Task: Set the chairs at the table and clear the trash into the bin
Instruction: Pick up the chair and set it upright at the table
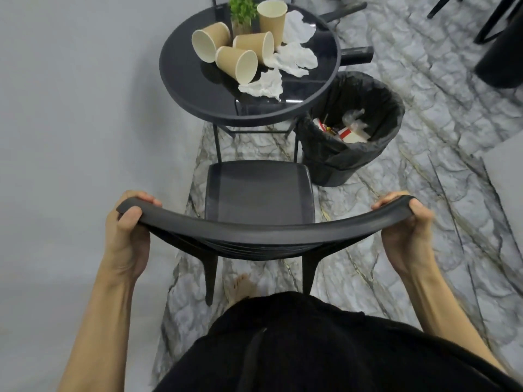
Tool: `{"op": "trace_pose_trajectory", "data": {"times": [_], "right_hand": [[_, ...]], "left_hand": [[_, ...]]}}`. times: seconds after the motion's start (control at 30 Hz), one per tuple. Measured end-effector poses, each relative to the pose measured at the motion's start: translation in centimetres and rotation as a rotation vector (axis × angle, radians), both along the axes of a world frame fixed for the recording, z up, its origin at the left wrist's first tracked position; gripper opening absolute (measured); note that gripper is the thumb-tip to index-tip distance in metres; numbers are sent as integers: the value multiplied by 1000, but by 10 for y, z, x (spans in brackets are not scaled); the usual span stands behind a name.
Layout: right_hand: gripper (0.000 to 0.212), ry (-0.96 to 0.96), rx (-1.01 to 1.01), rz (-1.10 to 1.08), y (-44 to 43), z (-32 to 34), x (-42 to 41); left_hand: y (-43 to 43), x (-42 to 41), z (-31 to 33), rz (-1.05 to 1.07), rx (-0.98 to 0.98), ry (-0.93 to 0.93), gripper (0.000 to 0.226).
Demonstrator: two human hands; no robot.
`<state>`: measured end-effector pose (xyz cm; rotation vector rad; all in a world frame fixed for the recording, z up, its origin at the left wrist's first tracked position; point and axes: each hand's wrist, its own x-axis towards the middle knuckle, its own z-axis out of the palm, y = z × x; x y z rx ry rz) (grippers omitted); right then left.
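A black chair [259,190] stands in front of me, its seat facing the round black table [192,89]. My left hand [127,230] grips the left end of its curved backrest and my right hand [404,227] grips the right end. On the table lie several brown paper cups [236,63], one of them upright at the back, and crumpled white napkins [294,58]. A bin [351,125] lined with a black bag stands right of the table, trash inside.
A small green plant [242,12] stands at the table's back. A grey wall runs along the left. A second chair's parts [356,53] show behind the table, and dark furniture legs [492,21] at the top right. The floor is marble-patterned.
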<state>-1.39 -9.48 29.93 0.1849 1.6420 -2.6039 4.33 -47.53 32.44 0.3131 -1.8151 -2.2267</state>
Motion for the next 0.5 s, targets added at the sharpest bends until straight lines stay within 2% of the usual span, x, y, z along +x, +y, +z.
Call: {"op": "trace_pose_trajectory", "data": {"times": [0.13, 0.27, 0.37, 0.43, 0.5], "right_hand": [[21, -1, 6, -61, -25, -1, -18], [33, 7, 23, -105, -52, 0, -37], [20, 21, 38, -134, -64, 2, -46], [20, 14, 41, -149, -71, -1, -51], [30, 5, 71, -137, -82, -3, -55]], "left_hand": [[-28, -32, -3, -46, 34, 3, 48], [-55, -63, -3, -78, 70, 6, 53], [-67, -80, -7, -114, 76, -11, 59], [-76, -84, -14, -130, 85, -27, 41], [-87, -82, -22, -104, 120, -30, 21]]}}
